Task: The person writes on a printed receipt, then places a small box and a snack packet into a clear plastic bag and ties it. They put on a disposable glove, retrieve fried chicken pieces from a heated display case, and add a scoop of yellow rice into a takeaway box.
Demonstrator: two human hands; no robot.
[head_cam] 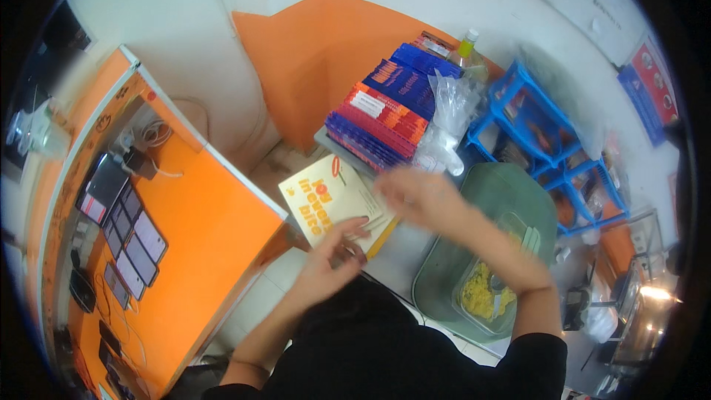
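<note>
A cream cardboard food box [311,194] with orange printed writing lies before me, its layered edges showing on the right. Over its near edge is my left hand [336,258], fingers bent and apart, with nothing visible in them; whether the fingertips touch the card is unclear. My right hand [416,197] is motion-blurred at the box's right side, so its grip cannot be made out. Below my right forearm, a clear plastic tub [461,300] of yellow shredded food [483,291] sits in a green plastic bin [433,266].
Stacked blue and red folded cartons [383,111] stand beyond the box, beside a clear plastic bag [452,105] and a bottle [466,47]. Blue baskets [533,122] are at the right. Several phones [130,266] lie on the orange counter [211,233] at left.
</note>
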